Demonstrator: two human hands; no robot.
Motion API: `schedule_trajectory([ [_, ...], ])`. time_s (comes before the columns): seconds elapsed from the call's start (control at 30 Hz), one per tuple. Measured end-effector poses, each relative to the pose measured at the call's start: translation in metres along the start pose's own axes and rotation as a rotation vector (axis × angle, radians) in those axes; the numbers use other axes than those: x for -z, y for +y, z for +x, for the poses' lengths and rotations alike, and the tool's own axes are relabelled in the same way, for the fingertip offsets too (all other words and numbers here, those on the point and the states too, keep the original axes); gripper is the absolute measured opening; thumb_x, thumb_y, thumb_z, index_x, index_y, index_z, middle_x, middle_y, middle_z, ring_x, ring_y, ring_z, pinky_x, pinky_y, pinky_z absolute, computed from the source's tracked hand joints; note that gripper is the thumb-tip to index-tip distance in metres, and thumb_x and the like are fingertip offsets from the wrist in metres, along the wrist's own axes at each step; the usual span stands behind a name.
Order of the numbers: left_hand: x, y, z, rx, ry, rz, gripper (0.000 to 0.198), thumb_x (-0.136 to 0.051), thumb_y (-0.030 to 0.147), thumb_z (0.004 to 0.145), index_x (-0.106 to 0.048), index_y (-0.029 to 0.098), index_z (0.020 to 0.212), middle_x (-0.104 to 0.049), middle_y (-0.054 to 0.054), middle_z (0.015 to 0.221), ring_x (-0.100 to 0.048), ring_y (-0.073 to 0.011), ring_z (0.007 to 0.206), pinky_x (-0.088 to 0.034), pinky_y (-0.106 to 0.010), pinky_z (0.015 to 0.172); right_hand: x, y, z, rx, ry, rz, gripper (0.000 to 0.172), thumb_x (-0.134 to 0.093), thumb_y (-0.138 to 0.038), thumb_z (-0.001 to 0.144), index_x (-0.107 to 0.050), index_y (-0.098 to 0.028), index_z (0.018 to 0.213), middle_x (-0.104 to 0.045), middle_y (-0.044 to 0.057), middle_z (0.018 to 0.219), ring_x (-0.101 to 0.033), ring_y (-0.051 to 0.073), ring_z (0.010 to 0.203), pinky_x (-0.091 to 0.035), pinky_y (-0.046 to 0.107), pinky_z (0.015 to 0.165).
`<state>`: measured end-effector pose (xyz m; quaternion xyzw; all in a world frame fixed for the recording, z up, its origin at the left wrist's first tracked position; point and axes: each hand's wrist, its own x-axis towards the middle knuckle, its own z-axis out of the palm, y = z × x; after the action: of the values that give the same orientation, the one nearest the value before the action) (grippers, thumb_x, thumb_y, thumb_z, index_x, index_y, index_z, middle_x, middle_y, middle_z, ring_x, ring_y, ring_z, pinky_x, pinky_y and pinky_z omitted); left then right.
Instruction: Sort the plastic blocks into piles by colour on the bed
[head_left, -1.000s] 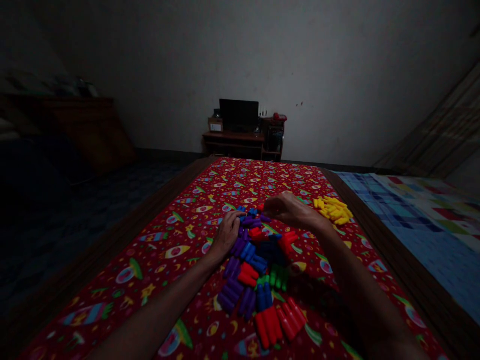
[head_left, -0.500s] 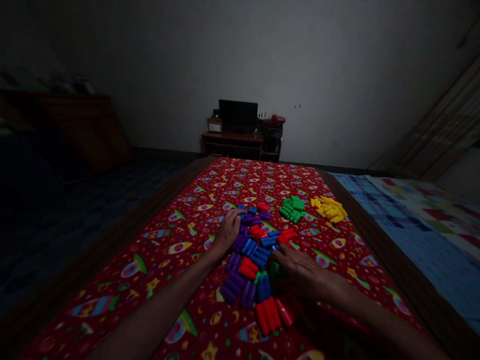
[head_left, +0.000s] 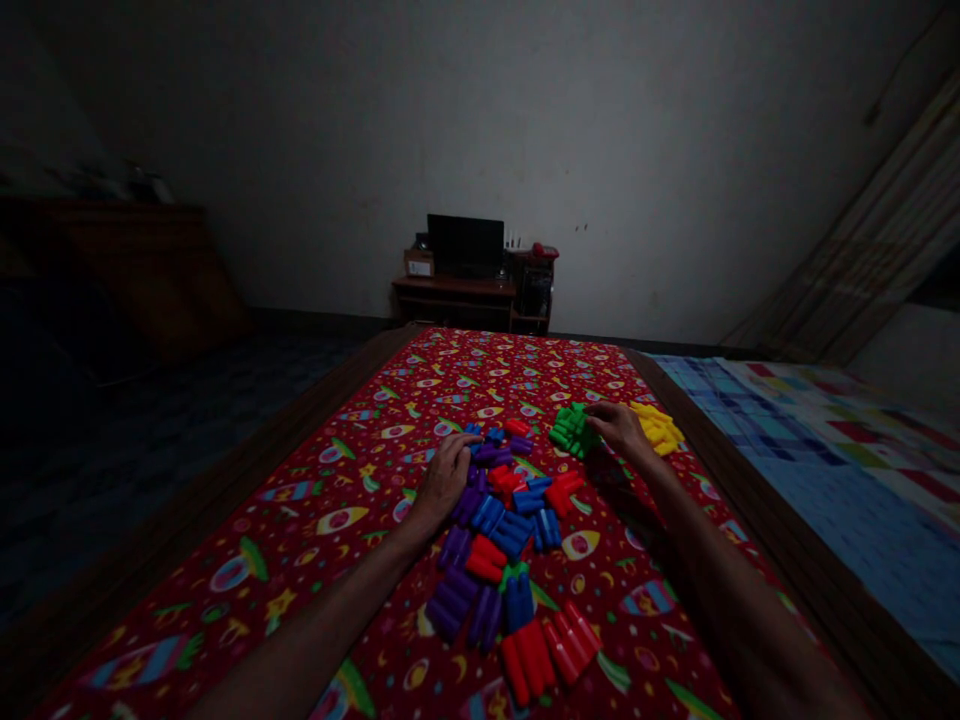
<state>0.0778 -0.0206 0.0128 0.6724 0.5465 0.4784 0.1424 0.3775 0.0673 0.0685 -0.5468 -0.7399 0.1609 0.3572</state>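
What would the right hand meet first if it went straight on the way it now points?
Most likely the green pieces: the right hand is at that pile's right edge, though this one view leaves unclear whether it touches them.

The red pieces point(head_left: 571, 642) look like smooth, glossy plastic, as do the green pieces point(head_left: 571, 430). The printed sheet point(head_left: 300, 540) beneath looks like matt cloth, the cabinet point(head_left: 135, 270) wooden.

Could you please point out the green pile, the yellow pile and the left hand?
green pile point(head_left: 572, 430): head view, on its middle
yellow pile point(head_left: 660, 431): head view, on its visible middle
left hand point(head_left: 443, 478): head view, on its back
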Motion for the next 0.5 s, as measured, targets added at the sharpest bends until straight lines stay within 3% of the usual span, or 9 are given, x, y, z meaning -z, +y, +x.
schedule_trajectory([
  [0.17, 0.001, 0.001, 0.000, -0.009, -0.010, 0.014, 0.035, -0.033, 0.027, 0.089, -0.066, 0.019, 0.099, -0.064, -0.009, 0.111, -0.057, -0.0210, 0.110, -0.044, -0.041, 0.101, 0.003, -0.003, -0.002, 0.027, 0.081, -0.057, 0.028, -0.052, -0.023, 0.080, -0.073, -0.015, 0.096, -0.074, 0.009, 0.097, -0.068, 0.022, 0.088, -0.051, 0.034, 0.081],
  [0.3, 0.001, 0.002, 0.000, 0.007, -0.004, 0.020, 0.036, -0.033, 0.028, 0.090, -0.065, 0.019, 0.102, -0.064, -0.009, 0.111, -0.057, -0.0209, 0.111, -0.043, -0.041, 0.102, 0.017, -0.028, -0.011, 0.112, 0.048, 0.009, 0.027, -0.051, -0.024, 0.083, -0.073, -0.014, 0.094, -0.074, 0.009, 0.091, -0.068, 0.021, 0.084, -0.050, 0.031, 0.077],
  [0.4, 0.001, 0.002, 0.000, 0.007, -0.011, 0.015, 0.036, -0.033, 0.029, 0.090, -0.065, 0.018, 0.102, -0.064, -0.009, 0.111, -0.056, -0.0210, 0.111, -0.042, -0.041, 0.103, 0.020, -0.068, -0.029, 0.184, -0.144, 0.060, 0.024, -0.052, -0.024, 0.084, -0.073, -0.014, 0.091, -0.073, 0.008, 0.087, -0.066, 0.018, 0.078, -0.048, 0.026, 0.069],
  [0.5, 0.001, 0.002, 0.000, 0.004, -0.020, 0.013, 0.035, -0.033, 0.028, 0.090, -0.065, 0.018, 0.102, -0.064, -0.009, 0.111, -0.057, -0.0205, 0.109, -0.043, -0.041, 0.102, 0.015, -0.111, -0.058, 0.382, -0.540, 0.098, 0.021, -0.053, -0.023, 0.087, -0.072, -0.015, 0.092, -0.072, 0.004, 0.082, -0.063, 0.014, 0.070, -0.043, 0.021, 0.062],
])
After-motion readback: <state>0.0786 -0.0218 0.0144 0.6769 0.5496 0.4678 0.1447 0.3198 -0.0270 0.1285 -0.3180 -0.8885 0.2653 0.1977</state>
